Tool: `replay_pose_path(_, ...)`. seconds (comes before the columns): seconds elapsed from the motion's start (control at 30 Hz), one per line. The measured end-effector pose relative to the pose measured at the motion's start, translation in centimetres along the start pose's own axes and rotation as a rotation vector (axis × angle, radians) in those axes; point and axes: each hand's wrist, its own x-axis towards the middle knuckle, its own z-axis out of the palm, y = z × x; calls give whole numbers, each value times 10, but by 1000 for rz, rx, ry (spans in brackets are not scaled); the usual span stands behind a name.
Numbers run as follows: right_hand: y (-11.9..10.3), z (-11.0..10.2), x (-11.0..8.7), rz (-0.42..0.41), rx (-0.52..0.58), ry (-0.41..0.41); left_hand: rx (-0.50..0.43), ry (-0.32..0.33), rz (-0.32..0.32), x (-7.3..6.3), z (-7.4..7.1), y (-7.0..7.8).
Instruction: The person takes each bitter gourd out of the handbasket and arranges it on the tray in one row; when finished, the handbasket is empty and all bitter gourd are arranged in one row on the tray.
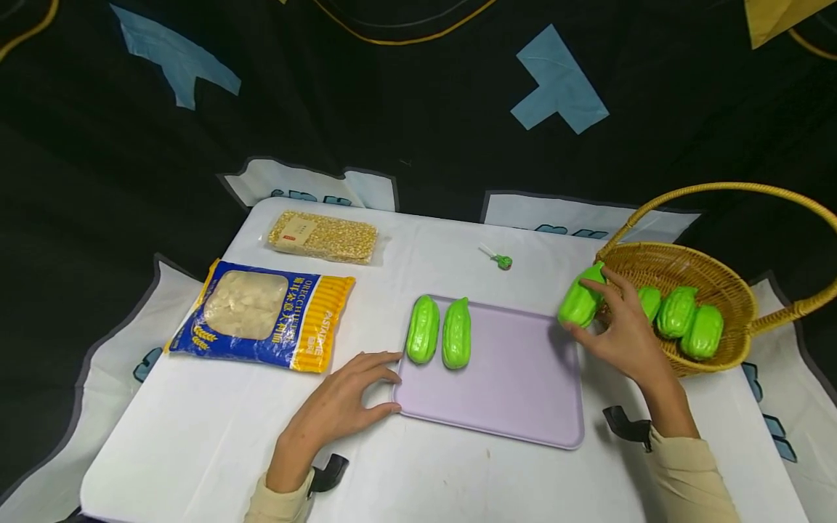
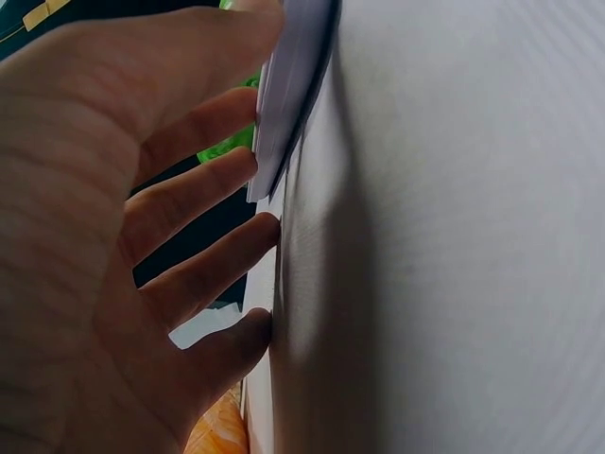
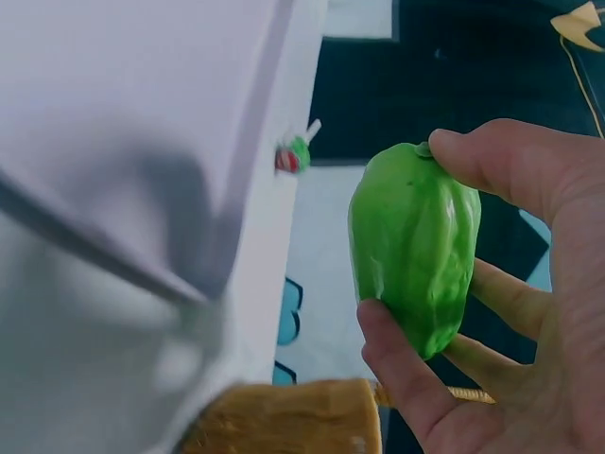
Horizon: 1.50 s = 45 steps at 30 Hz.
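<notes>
My right hand (image 1: pixel 621 330) holds a glossy, ribbed green fruit (image 3: pixel 413 246) between thumb and fingertips, above the table between the tray's right edge and the wicker basket (image 1: pixel 745 290). Several similar green fruits (image 1: pixel 702 333) lie inside that basket. On the lilac tray (image 1: pixel 510 378), two longer green fruits (image 1: pixel 423 330) lie side by side near the left end. My left hand (image 1: pixel 343 399) rests at the tray's left edge with fingers spread, thumb and fingertips at the rim; the left wrist view shows its other fingertips (image 2: pixel 260 232) down by the tablecloth.
A blue and yellow pasta bag (image 1: pixel 261 316) lies on the left, with a clear pack of yellow grains (image 1: pixel 323 238) behind it. Beyond the tray is a small green-wrapped lollipop (image 1: pixel 502 261). The basket's tall handle (image 1: pixel 719 187) arches over the right side.
</notes>
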Motion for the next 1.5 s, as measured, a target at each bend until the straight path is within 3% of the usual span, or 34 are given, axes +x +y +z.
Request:
replay_pose_path(0.17, -6, 19, -4, -46, 53, -35, 5, -2, 0, 0, 0, 1)
replay_pose_path(0.53, -22, 57, -10, -115, 7, -104, -8, -4, -2, 0, 0, 0)
replay_pose_path(0.93, -37, 79, -16, -128, 15, -215, 0, -3, -3, 0, 0, -1)
replay_pose_path(1.5, -57, 99, -16, -172, 44, -294, 1, -7, -11, 1, 1, 1)
